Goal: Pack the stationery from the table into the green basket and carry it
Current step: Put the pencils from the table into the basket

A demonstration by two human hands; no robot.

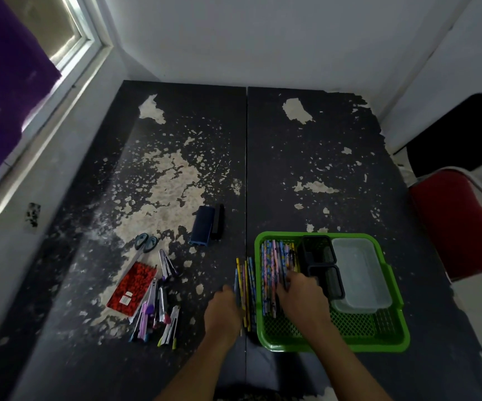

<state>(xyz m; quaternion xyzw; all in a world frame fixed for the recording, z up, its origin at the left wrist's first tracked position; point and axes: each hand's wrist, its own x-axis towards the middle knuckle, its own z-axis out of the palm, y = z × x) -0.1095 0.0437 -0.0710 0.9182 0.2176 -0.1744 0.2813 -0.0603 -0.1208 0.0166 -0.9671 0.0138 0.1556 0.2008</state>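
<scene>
On the peeling black table (320, 169), left hand (224, 309) grips loose pencils (245, 287); right hand's (302, 296) grip on basket (335, 344) pencils unclear.

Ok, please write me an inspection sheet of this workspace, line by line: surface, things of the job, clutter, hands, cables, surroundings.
Surface: dark table with badly peeled coating.
Job's things: green basket holds patterned pencils, two black pen holders and a clear box. More pencils lie beside it on the table. Red notebook, scissors, pens and a board eraser are still unpacked.
Clutter: nothing seen.
Hands: left hand touches the table pencils; right hand is on the pencils in the basket; grip unclear.
Cables: nothing seen.
Surroundings: window, purple curtain, red chair, black chair.
</scene>
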